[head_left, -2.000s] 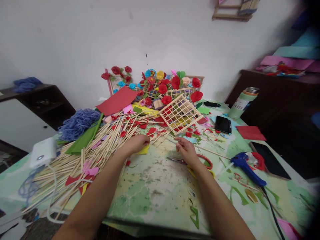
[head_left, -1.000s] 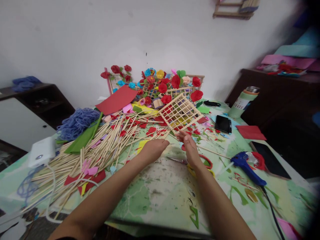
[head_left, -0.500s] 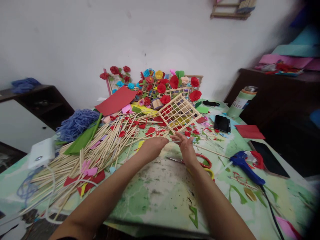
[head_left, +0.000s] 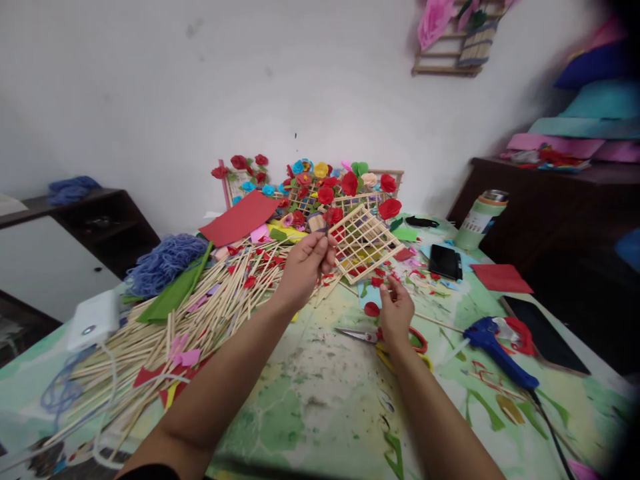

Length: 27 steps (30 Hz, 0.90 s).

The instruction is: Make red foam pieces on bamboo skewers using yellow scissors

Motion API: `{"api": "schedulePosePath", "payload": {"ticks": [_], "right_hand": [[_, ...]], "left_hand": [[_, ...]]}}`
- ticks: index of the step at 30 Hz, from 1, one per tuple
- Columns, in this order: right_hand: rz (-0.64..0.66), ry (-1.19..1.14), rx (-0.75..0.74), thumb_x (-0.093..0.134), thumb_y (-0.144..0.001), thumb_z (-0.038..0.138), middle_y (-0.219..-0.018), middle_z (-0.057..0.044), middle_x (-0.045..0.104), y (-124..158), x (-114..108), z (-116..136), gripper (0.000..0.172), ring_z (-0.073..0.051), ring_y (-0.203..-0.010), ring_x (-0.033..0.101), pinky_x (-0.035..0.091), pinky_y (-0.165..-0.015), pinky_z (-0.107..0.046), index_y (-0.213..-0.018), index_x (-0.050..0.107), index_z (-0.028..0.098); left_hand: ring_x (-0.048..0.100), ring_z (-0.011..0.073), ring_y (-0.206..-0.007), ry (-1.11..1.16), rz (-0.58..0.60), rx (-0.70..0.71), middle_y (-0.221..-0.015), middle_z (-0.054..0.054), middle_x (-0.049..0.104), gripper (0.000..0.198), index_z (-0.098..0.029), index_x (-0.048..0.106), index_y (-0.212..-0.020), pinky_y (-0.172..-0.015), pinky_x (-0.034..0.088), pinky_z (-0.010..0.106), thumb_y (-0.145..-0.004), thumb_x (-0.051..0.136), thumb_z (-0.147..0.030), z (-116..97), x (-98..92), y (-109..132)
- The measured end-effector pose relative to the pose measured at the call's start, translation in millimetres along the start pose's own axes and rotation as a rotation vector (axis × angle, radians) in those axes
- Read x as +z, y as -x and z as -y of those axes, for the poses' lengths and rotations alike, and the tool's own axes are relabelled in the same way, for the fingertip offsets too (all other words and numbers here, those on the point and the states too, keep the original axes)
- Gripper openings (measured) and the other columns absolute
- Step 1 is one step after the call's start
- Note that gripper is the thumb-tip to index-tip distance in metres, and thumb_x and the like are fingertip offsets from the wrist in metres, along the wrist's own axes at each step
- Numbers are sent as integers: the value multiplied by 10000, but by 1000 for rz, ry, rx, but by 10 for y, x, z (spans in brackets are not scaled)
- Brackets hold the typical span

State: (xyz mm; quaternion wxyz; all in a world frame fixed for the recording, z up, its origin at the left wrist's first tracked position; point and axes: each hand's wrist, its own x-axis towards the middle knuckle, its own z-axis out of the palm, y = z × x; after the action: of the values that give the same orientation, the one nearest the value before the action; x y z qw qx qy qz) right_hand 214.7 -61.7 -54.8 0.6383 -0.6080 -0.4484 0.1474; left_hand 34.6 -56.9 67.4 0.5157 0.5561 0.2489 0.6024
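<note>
My left hand (head_left: pixel 304 268) is raised in front of the wooden lattice (head_left: pixel 365 241), with thumb and fingertips pinched together. A thin dark bit shows above the fingertips, too small to name. Lower and to the right, my right hand (head_left: pixel 397 310) is over the table among red paper scraps, its fingers curled in toward the thumb. Whatever is between those fingers is hidden. Close to its left lies a red paper disc (head_left: pixel 372 309). Partly under the right wrist are scissors (head_left: pixel 361 334) with red and yellow handles.
Many thin wooden sticks (head_left: pixel 220 300) cover the left side, beside blue yarn (head_left: pixel 167 263) and a white box (head_left: pixel 94 321) with a cable. A blue glue gun (head_left: pixel 500 350), a phone (head_left: pixel 545 333) and a bottle (head_left: pixel 481 220) stand or lie right. Paper flowers (head_left: pixel 325 193) are behind.
My hands, close together before, have moved apart. The left rose and pinched its fingertips; the right shifted right, its spread fingers now curled. The camera view tilted up slightly.
</note>
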Motion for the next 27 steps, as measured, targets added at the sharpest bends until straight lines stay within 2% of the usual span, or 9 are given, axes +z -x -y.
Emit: {"api": "schedulePosePath", "payload": {"ticks": [3, 5, 9, 12, 14, 18, 22, 27], "right_hand": [[53, 33, -173, 457, -806, 416, -1048, -101, 570, 70, 17, 64, 360, -221, -947, 496, 369, -853, -377, -1026, 612, 177], [198, -32, -176, 412, -832, 438, -1012, -91, 595, 138, 36, 135, 354, -221, -977, 499, 369, -863, -373, -960, 624, 186], [599, -337, 60, 342, -839, 531, -757, -74, 634, 328, 130, 266, 453, -173, -688, 557, 434, -667, -312, -803, 605, 165], [770, -539, 264, 397, -807, 556, -632, -44, 615, 438, 213, 309, 415, -143, -560, 538, 418, -567, -277, -777, 544, 170], [792, -576, 331, 488, -757, 542, -531, 0, 569, 463, 249, 308, 366, -114, -470, 480, 373, -497, -245, -750, 521, 178], [741, -547, 376, 567, -693, 496, -409, 65, 454, 444, 271, 270, 326, -74, -372, 337, 268, -420, -217, -743, 544, 176], [720, -583, 400, 532, -722, 485, -436, 50, 481, 447, 268, 246, 326, -81, -391, 370, 257, -428, -226, -787, 566, 167], [753, -576, 454, 587, -696, 419, -451, 56, 489, 487, 285, 253, 275, -74, -398, 371, 238, -433, -221, -801, 571, 166]], "left_hand": [[423, 35, -462, 194, 52, -112, -586, -25, 502, 155, -143, 561, -806, -448, 326, 141, -791, 551, -297, 88, 138, 0], [439, 33, -472, 295, 43, -186, -595, -23, 511, 142, -135, 554, -807, -465, 349, 138, -787, 558, -275, 194, 182, 2], [481, 33, -504, 401, -84, -287, -625, -8, 542, 109, -122, 539, -805, -512, 395, 132, -790, 554, -229, 469, 188, -4], [517, 39, -545, 429, -175, -320, -659, 10, 565, 99, -115, 538, -809, -551, 421, 136, -794, 550, -213, 642, 164, -17], [531, 42, -563, 448, -208, -341, -673, 13, 568, 91, -115, 539, -812, -568, 432, 140, -795, 550, -204, 711, 152, -22], [529, 38, -558, 482, -236, -374, -661, 3, 550, 66, -118, 535, -807, -562, 429, 134, -801, 541, -184, 755, 153, -27], [509, 36, -539, 494, -286, -346, -661, 1, 541, 43, -123, 524, -799, -545, 420, 138, -812, 521, -163, 752, 119, -75], [433, 22, -483, 532, -375, -248, -616, -23, 477, 115, -134, 488, -779, -481, 346, 126, -863, 411, -140, 729, -61, -207]]}}
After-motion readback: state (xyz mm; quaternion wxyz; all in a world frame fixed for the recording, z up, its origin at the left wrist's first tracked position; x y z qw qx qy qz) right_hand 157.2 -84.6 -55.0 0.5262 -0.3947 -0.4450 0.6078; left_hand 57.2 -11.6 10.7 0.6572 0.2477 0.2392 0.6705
